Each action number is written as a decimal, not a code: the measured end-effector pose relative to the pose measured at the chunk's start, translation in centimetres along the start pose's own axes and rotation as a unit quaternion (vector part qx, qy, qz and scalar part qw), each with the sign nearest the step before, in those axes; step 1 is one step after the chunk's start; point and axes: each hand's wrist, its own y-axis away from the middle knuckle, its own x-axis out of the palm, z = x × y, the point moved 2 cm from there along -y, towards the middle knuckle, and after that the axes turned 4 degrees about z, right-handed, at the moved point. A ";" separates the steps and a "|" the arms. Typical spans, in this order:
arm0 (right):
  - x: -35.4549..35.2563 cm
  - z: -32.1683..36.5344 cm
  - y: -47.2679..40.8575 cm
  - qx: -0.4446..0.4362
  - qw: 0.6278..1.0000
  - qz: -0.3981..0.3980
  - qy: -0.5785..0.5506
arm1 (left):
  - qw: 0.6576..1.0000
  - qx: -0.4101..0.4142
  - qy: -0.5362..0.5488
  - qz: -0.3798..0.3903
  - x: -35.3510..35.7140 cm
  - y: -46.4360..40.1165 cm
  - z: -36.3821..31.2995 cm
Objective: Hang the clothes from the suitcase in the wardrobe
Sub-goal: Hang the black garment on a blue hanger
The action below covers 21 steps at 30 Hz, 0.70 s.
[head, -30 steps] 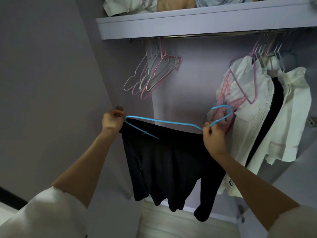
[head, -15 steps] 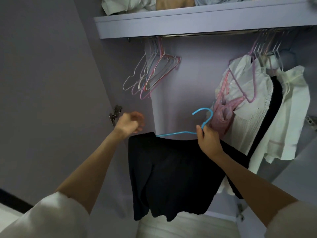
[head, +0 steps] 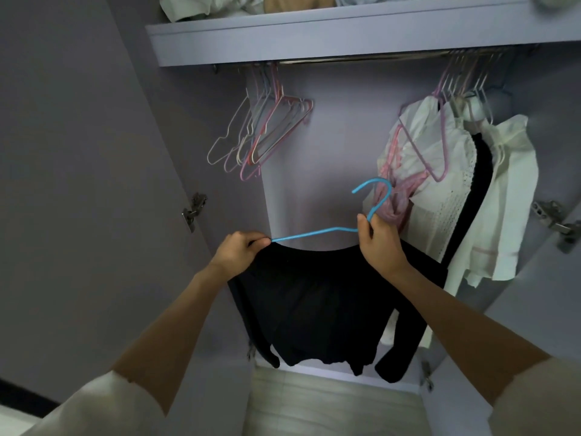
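A black garment [head: 317, 306] hangs on a blue wire hanger [head: 317, 232] in front of the open wardrobe. My right hand [head: 382, 243] grips the hanger at the base of its hook, which points up and left. My left hand [head: 242, 250] pinches the hanger's left end together with the garment's shoulder. The metal rail [head: 355, 59] runs under the shelf, well above the hook. The garment's sleeves dangle at the bottom left and right.
Several empty pastel hangers [head: 261, 133] hang at the rail's left. White, pink and black clothes [head: 456, 184] hang at the right. Folded items lie on the shelf [head: 314, 36]. Door hinges [head: 195, 210] stick out on both sides. Pale floor [head: 330, 404] shows below.
My left hand let go of the hanger, hung free for a moment, and now pinches its left end again. The hanger has turned with its hook upward, and the garment has settled on it.
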 end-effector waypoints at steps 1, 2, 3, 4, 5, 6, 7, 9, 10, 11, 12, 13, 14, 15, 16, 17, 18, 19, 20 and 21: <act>-0.1 -0.1 0.2 -0.010 1.000 0.009 0.018 | 0.999 -0.011 0.051 -0.005 -0.1 0.0 -0.2; -0.1 -0.4 0.4 -0.016 0.999 0.025 0.036 | 0.995 -0.019 0.092 -0.016 -0.4 -0.2 -0.3; -0.1 -0.6 0.8 -0.019 0.998 0.042 0.052 | 0.994 -0.022 0.104 -0.026 -0.8 -0.4 -0.5; 0.0 -0.8 1.2 -0.020 0.996 0.063 0.060 | 0.996 -0.015 0.083 -0.037 -1.2 -0.7 -0.7; 0.0 -0.9 1.6 -0.024 0.994 0.085 0.063 | 0.998 -0.009 0.042 -0.051 -1.6 -0.9 -0.8; 0.1 -1.0 1.9 -0.030 0.993 0.102 0.060 | 0.997 -0.008 -0.009 -0.070 -2.0 -1.1 -0.7; 0.0 -1.0 2.2 -0.033 0.991 0.116 0.053 | 0.994 -0.014 -0.065 -0.088 -2.4 -1.1 -0.7; -0.2 -0.8 2.1 -0.026 0.990 0.135 0.038 | 0.983 -0.039 -0.128 -0.122 -3.0 -1.1 -0.2; -0.4 -0.7 1.9 -0.012 0.990 0.136 0.028 | 0.982 -0.052 -0.125 -0.129 -3.0 -1.2 0.0; -0.5 -0.5 1.6 0.011 0.991 0.131 0.017 | 0.986 -0.066 -0.089 -0.128 -2.8 -1.4 0.1; -0.6 -0.2 1.3 0.046 0.991 0.122 0.005 | 0.990 -0.076 -0.024 -0.114 -2.5 -1.6 0.0; -0.7 0.0 1.0 0.087 0.990 0.108 -0.009 | 0.992 -0.085 0.044 -0.080 -2.0 -1.7 -0.4; -0.6 0.1 0.8 0.129 0.987 0.094 -0.022 | 0.991 -0.091 0.096 -0.036 -1.5 -1.7 -0.8; -0.6 0.1 0.7 0.167 0.982 0.083 -0.033 | 0.989 -0.089 0.118 0.009 -1.2 -1.5 -1.3; -0.6 0.0 0.6 0.198 0.976 0.077 -0.043 | 0.988 -0.083 0.121 0.044 -1.0 -1.4 -1.4; -0.5 -0.1 0.6 0.218 0.972 0.072 -0.048 | 0.989 -0.079 0.114 0.053 -1.2 -1.2 -1.3; -0.5 -0.4 0.6 0.240 0.967 0.071 -0.048 | 0.991 -0.080 0.104 0.033 -1.6 -1.1 -0.9; -0.7 -0.7 0.7 0.263 0.961 0.071 -0.047 | 0.992 -0.085 0.093 -0.006 -2.2 -1.1 -0.3; -0.8 -0.9 0.8 0.290 0.953 0.071 -0.045 | 0.990 -0.089 0.102 -0.044 -2.8 -0.9 0.5; -1.0 -1.2 1.0 0.317 0.945 0.070 -0.040 | 0.984 -0.098 0.137 -0.057 -3.2 -0.5 1.1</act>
